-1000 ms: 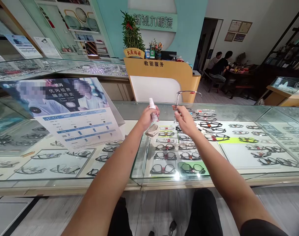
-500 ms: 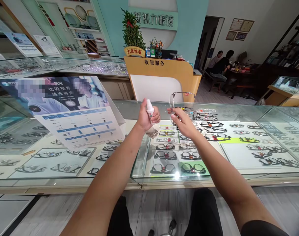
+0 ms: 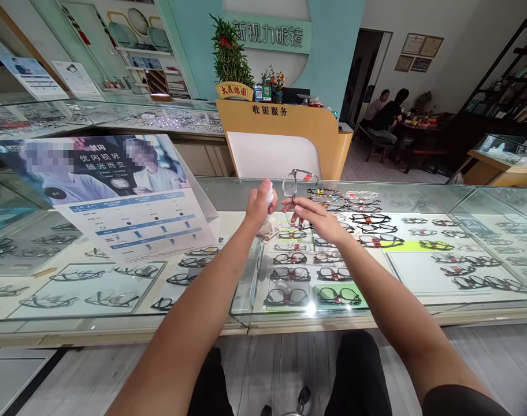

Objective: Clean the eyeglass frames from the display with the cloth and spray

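My left hand [image 3: 259, 203] is wrapped round a small white spray bottle [image 3: 269, 193], its nozzle end facing the glasses beside it. A beige cloth [image 3: 268, 229] shows just below this hand, over the glass counter. With its fingers, my right hand [image 3: 318, 218] holds a pair of clear-lensed glasses [image 3: 290, 186], turned on end with the lenses one above the other. The temples reach away to the right. Between the bottle and the nearer lens there is a small gap.
Under both arms runs a glass display counter [image 3: 241, 320] with rows of glasses. A large printed card [image 3: 159, 231] stands at the left. Several more glasses [image 3: 363, 199] lie on the right, beyond my right hand. Behind are a wooden cash desk [image 3: 281, 124] and two seated people [image 3: 387, 112].
The glasses in my right hand have moved left, closer to the bottle, and turned. My left hand has shifted slightly right and rotated, so its back now hides more of the bottle.
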Tool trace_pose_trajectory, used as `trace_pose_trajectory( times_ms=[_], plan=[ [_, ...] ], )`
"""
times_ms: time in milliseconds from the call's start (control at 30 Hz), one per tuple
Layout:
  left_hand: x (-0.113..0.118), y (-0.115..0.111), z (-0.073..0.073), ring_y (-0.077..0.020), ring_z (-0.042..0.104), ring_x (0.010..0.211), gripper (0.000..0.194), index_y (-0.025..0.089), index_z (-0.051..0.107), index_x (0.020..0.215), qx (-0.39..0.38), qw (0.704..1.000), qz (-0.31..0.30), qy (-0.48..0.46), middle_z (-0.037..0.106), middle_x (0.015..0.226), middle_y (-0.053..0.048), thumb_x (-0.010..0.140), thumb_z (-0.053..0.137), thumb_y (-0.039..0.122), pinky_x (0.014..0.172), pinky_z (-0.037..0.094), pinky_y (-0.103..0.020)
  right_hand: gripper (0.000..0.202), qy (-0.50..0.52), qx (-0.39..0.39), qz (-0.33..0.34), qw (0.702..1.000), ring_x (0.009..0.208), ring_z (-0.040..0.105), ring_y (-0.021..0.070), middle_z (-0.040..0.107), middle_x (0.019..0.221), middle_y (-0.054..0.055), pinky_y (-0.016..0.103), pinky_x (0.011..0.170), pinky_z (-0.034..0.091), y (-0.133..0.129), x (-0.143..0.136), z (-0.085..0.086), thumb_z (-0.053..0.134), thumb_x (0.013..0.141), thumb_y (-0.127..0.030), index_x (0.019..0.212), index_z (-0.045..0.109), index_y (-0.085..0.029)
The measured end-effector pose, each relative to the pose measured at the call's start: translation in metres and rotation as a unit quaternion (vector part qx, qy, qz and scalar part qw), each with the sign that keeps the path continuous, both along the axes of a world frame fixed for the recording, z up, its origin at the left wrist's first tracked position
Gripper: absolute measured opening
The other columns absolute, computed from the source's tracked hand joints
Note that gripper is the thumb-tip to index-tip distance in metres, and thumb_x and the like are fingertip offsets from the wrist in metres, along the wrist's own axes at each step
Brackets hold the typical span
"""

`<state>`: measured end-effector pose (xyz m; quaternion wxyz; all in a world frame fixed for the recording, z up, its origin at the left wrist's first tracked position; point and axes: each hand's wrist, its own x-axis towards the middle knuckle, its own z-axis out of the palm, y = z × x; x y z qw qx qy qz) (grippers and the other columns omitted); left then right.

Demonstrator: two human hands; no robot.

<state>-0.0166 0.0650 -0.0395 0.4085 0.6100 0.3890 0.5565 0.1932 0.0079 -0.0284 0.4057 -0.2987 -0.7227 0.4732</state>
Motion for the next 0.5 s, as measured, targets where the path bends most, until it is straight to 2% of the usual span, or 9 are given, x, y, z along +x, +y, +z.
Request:
trace_pose_trajectory(
  times_ms=[133,367,500],
  plan=[
    [0.0022,-0.0018,-0.0019,-0.0133,0.04,0.042,0.086,0.024,0.052,0.046,0.011,1.0,0.004,0.01,0.04,0.04,-0.001,0.095,0.046,0.094,0.053,0.032,-0.035,0.042,0.01,-0.012,0.018,1.0,0.095,0.067,0.0198,0.077,0.129,0.005,0.037,0.09,0.051,-0.0012,-0.0023,0.0015,0.063,0.107,-0.06,0.131,0.08,-0.029],
    [0.0039,-0.0017,-0.003,-0.0134,0.043,0.042,0.086,0.023,0.05,0.049,-0.001,1.0,0.008,0.01,0.045,0.042,-0.001,0.087,0.051,0.101,0.05,0.031,-0.034,0.041,0.024,-0.031,0.045,0.998,0.092,0.067,0.0179,0.078,0.128,0.004,0.036,0.089,0.051,-0.002,-0.0038,0.0037,0.065,0.107,-0.06,0.129,0.08,-0.029],
    [0.0047,-0.0044,-0.001,-0.0134,0.043,0.042,0.082,0.023,0.052,0.051,-0.007,1.0,0.0,-0.001,0.044,0.042,-0.001,0.093,0.05,0.093,0.05,0.032,-0.031,0.044,0.029,-0.034,0.044,0.998,0.093,0.067,0.0194,0.079,0.129,0.005,0.037,0.089,0.053,-0.0027,-0.0042,0.0039,0.066,0.105,-0.064,0.129,0.081,-0.03]
  ],
)
